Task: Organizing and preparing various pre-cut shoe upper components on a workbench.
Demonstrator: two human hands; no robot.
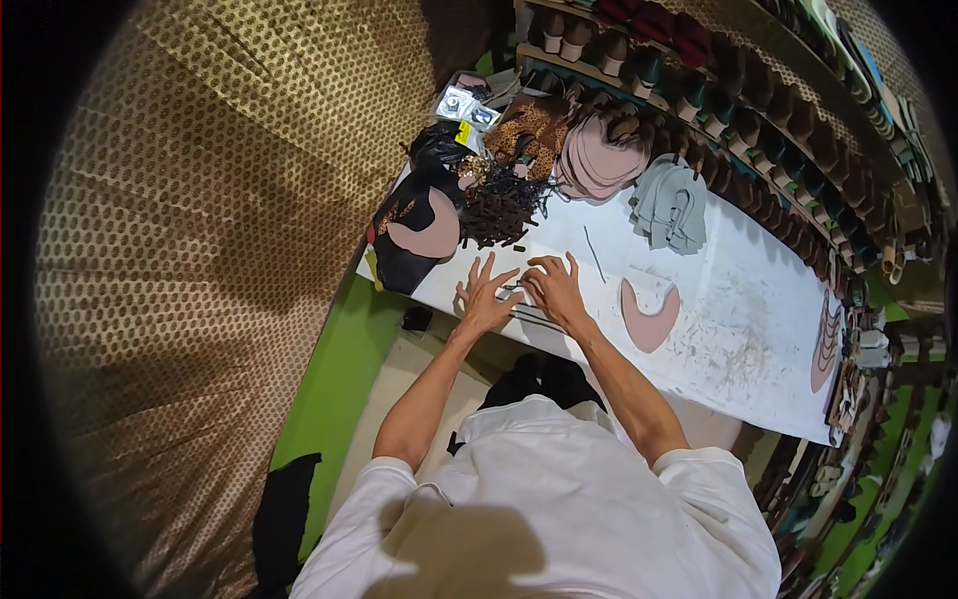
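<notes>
At the table's near edge, my left hand [486,299] pinches a short dark strip [512,289] between thumb and a fingertip, its other fingers spread. From the other side my right hand [555,290] closes thumb and fingertips on the same strip, with one finger raised. The strip is small and partly hidden by the fingertips. Just below my hands, long thin dark strips [537,318] lie along the edge. Beyond my hands is a heap of short dark brown pieces [496,218]. A thin dark strip [595,254] lies alone to the right.
The white table [738,270] carries pink crescent-shaped pieces [651,324], a grey stack of cut pieces [669,205] and a pink stack [602,160]. A black bag [436,147] sits at far left. Shelves of shoes [743,128] line the back; a patterned curtain [200,250] hangs left.
</notes>
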